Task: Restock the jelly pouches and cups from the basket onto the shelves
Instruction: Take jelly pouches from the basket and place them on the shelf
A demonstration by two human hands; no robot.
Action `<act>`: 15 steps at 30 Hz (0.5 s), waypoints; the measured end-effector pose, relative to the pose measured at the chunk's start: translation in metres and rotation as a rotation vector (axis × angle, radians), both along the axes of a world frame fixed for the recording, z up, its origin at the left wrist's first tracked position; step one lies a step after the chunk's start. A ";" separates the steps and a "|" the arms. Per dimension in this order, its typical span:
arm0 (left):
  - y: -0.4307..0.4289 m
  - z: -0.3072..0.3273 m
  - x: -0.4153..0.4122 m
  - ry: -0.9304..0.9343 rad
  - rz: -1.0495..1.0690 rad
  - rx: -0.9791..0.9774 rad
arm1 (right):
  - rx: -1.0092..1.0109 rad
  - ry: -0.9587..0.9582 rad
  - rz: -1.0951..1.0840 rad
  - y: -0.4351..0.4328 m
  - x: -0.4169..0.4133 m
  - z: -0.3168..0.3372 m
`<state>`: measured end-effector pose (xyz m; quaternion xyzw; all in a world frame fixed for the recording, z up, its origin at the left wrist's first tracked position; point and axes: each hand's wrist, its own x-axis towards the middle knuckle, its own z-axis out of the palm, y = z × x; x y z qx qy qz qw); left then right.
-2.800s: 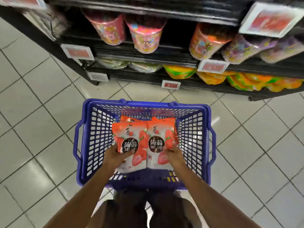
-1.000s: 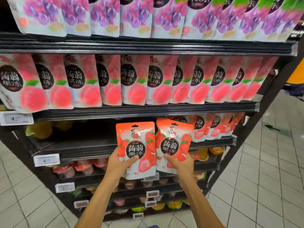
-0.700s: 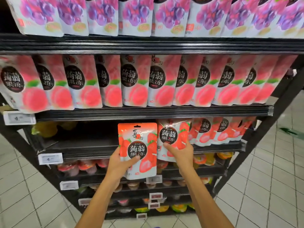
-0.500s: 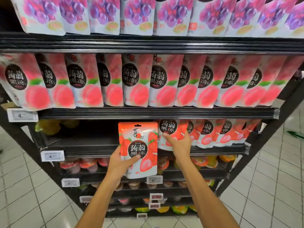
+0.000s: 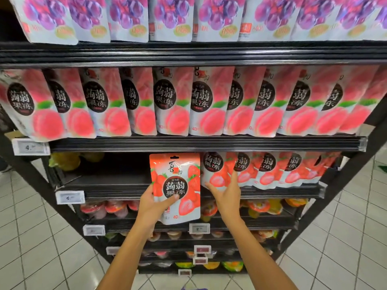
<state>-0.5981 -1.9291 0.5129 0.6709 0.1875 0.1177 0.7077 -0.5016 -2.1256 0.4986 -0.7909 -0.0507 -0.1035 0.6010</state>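
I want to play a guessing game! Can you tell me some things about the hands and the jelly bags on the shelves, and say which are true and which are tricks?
1. The left hand holds a strawberry bag in front of the shelf. True.
2. The right hand is down in the basket. False: it is up at the strawberry bags on the shelf.
3. The peach bags are on the shelf above the strawberry row. True.
4. The grape bags are at the very bottom. False: they are on the top shelf.
5. The shelf space left of the held bag is full. False: it is mostly bare.
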 end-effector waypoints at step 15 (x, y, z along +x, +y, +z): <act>-0.010 -0.007 0.005 0.043 -0.008 0.001 | -0.322 -0.119 -0.359 0.000 0.003 -0.011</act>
